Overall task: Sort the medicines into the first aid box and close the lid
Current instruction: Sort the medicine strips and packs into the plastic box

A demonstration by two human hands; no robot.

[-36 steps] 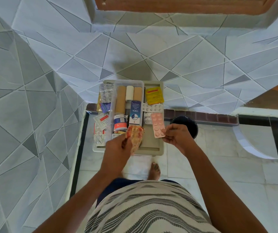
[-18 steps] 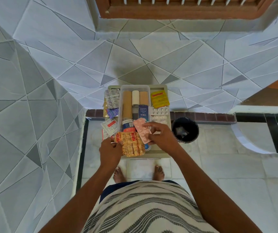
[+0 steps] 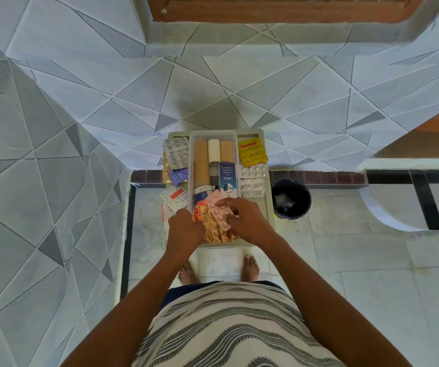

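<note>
A clear first aid box stands open on a grey tray. It holds tan bandage rolls, a white roll and a blue and white carton. My left hand grips an orange foil tablet strip at the box's near end. My right hand presses a pink blister strip onto the orange strip. Silver blister strips and a yellow sachet lie on the tray right of the box. More strips and sachets lie to its left.
The tray sits on a narrow ledge against a tiled wall. A black waste bin stands on the floor to the right. My bare feet show below the tray. A wooden window frame runs along the top.
My right hand carried the pink blister strip leftward from the tray's right side onto the orange strip. My left hand kept hold of the orange strip and shifted slightly toward the box.
</note>
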